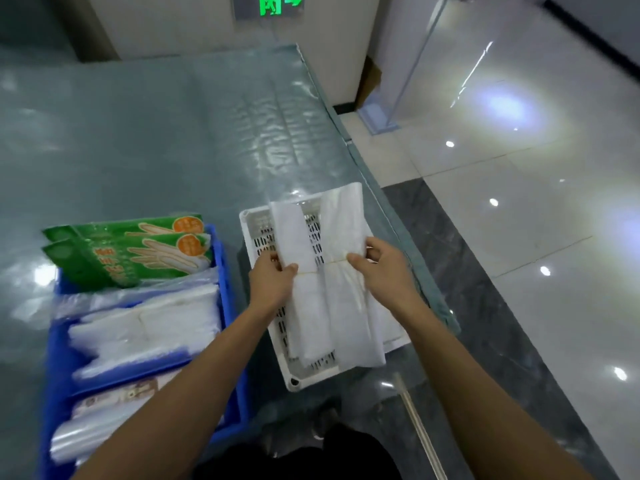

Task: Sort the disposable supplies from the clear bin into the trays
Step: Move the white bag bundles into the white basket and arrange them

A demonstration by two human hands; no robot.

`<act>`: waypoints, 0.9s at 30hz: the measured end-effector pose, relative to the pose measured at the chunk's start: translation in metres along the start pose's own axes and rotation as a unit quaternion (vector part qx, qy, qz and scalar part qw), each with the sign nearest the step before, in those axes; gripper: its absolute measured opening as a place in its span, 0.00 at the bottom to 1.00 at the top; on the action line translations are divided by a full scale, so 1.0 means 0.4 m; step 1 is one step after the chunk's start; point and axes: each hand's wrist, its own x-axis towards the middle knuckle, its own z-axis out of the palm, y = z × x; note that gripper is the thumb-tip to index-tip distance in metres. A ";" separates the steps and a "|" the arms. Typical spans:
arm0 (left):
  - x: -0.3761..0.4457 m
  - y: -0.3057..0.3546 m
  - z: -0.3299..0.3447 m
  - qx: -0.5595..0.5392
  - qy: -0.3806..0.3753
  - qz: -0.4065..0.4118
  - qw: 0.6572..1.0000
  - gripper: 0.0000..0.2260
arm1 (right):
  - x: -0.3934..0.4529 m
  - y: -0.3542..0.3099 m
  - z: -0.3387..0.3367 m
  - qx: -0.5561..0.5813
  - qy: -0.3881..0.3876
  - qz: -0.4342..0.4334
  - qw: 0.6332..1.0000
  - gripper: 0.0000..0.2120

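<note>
A bundle of white plastic bags, tied across the middle with a thin band, lies lengthwise over the white slotted tray. My left hand pinches the bundle's left edge at the band. My right hand grips its right edge at the same height. To the left stands a blue tray holding two green glove packets at its far end, clear bag stacks in the middle and another packet near me. No clear bin is in view.
The trays sit on a table under wrinkled clear plastic sheeting. The table's right edge runs close beside the white tray, with glossy tiled floor beyond. A wall with a green exit sign is behind.
</note>
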 end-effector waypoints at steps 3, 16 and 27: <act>-0.008 0.006 -0.003 0.058 0.003 0.009 0.998 0.13 | 0.058 0.022 -0.005 0.002 -0.032 -0.007 0.999 0.08; -0.012 -0.010 0.104 0.497 -0.074 0.188 0.844 0.20 | 0.175 0.134 0.007 -0.026 -0.087 0.016 0.996 0.05; -0.035 -0.056 0.087 0.500 -0.034 0.183 0.846 0.20 | 0.198 0.122 0.055 -0.014 -0.139 0.029 0.990 0.13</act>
